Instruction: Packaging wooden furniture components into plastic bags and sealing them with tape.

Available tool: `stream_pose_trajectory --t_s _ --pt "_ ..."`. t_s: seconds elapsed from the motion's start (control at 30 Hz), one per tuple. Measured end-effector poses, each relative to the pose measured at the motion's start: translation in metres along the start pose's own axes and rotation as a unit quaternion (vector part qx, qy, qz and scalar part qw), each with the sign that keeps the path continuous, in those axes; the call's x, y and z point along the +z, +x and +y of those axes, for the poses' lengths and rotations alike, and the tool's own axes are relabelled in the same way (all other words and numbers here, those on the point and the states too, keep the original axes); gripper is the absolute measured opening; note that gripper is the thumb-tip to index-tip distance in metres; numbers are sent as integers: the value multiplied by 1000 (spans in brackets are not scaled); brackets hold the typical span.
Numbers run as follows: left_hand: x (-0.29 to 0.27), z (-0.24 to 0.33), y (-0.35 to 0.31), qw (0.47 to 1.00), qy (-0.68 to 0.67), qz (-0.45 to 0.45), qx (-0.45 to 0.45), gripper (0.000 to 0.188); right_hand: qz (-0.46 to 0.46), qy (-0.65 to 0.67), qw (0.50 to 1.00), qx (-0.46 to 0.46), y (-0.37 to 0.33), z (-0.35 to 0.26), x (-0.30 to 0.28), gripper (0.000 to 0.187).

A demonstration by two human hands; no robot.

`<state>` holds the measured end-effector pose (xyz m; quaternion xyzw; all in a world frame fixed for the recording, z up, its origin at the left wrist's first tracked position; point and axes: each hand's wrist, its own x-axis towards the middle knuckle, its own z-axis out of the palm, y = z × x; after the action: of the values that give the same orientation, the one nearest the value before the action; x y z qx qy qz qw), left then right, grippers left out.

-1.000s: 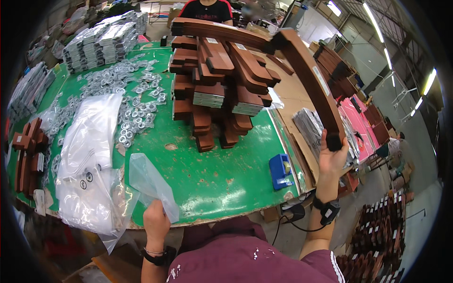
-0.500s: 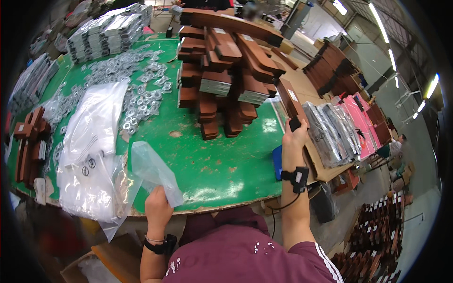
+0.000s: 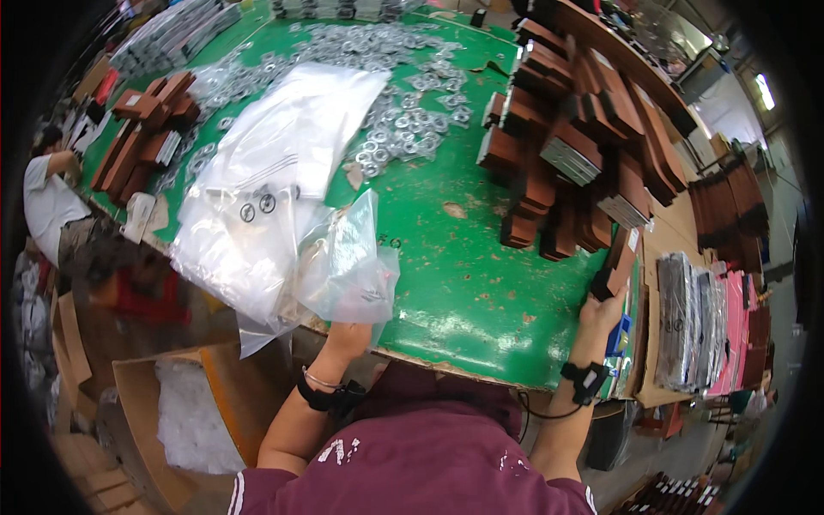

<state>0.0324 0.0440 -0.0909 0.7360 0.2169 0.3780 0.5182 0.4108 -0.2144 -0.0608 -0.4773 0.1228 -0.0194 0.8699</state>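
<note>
My left hand (image 3: 350, 336) is closed on a clear plastic bag (image 3: 348, 266) at the table's near edge, and the film covers its fingers in part. Next to that bag lies a stack of flat clear plastic bags (image 3: 266, 163) with dark printed marks. Over on the right, my right hand (image 3: 603, 313) grips the near end of a reddish-brown wooden board (image 3: 620, 264) with a pale label. The board slants away from me along the table's right side. Just beyond it rises a pile of brown wooden pieces (image 3: 592, 120), some with silvery metal plates.
Many small packets of metal rings (image 3: 403, 133) cover the far part of the green table (image 3: 481, 318). A smaller brown wooden stack (image 3: 142, 137) stands at left. Wrapped grey bundles (image 3: 682, 322) lie right. Below is an open cardboard box (image 3: 146, 403). A person (image 3: 51, 197) is at far left.
The view has turned left, so the table's things appear farther right. The bag at my left hand has spread and now partly covers the fingers. My right hand still grips the board.
</note>
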Motion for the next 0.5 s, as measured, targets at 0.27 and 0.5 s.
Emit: stream_pose_trajectory --t_s 0.27,0.5 --pt "-23 -18 -6 971 -183 24 -149 28 -139 -182 972 -61 -135 -22 18 55" --pt "14 6 -1 850 -505 -76 -131 38 -515 -175 798 257 -215 20 63 55"
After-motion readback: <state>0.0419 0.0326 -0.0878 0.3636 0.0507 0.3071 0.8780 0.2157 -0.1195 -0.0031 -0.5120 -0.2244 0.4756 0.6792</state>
